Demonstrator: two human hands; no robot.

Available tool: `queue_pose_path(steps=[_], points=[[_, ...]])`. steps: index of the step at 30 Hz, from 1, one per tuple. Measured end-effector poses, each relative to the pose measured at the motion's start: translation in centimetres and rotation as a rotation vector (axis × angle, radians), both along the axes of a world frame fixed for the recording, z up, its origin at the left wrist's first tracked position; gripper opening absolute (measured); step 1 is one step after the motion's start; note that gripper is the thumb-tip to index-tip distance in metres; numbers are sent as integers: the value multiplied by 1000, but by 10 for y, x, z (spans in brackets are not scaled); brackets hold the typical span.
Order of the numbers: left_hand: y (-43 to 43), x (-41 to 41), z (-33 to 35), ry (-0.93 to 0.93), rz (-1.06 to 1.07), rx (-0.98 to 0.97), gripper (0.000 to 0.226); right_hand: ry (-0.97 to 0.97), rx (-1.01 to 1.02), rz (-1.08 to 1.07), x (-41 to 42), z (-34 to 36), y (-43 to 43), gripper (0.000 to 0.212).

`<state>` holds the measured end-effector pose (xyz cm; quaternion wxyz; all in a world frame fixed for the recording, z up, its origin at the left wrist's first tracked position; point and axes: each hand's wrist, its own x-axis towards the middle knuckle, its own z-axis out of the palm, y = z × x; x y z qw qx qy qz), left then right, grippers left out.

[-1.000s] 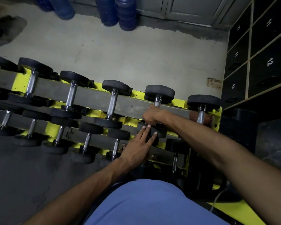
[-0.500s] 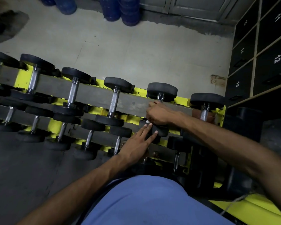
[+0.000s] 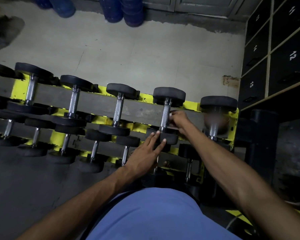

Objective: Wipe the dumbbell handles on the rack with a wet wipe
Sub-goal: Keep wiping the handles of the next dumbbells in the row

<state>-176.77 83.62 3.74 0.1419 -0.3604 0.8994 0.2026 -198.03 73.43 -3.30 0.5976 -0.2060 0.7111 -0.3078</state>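
Dumbbell handle [image 3: 165,115], wet wipe [image 3: 170,114]; lockers [image 3: 291,56] nearby.

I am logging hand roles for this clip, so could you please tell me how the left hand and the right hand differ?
The left hand lies flat, fingers straight, on the near weight head; the right hand is curled, holding a wet wipe against the handle. The left hand sits nearer the person, the right hand farther up the rack. Both touch the same dumbbell.
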Motion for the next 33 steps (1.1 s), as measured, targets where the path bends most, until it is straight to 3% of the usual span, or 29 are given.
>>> queue_pose_path(steps=[4,10,12,14,18,20,22,24,26,28,33], points=[[1,-2,3,-9,7,17,96,-243,-22,-395,-7,4,-38,31],[1,-1,2,-2,10,19,97,-528,22,-387,-3,9,-27,37],[0,-1,2,1,1,16,97,-568,-14,-502,-4,8,-36,37],[0,-1,3,6,-2,16,97,-557,-15,-623,4,7,-43,35],[0,0,1,13,8,14,96,-296,-173,-835,24,-6,-31,19],[1,0,3,2,13,18,97,127,-326,-666,26,-6,-17,18],[1,0,3,1,10,20,97,541,-511,-318,24,-6,-1,12],[1,0,2,13,6,16,97,796,-666,21,19,-2,14,2],[0,1,-1,28,10,13,97,1025,-775,278,7,0,23,12],[0,2,-3,30,10,14,98,1156,-870,471,-6,-2,25,19],[1,1,-3,20,9,15,99,1253,-938,901,-20,2,16,35]])
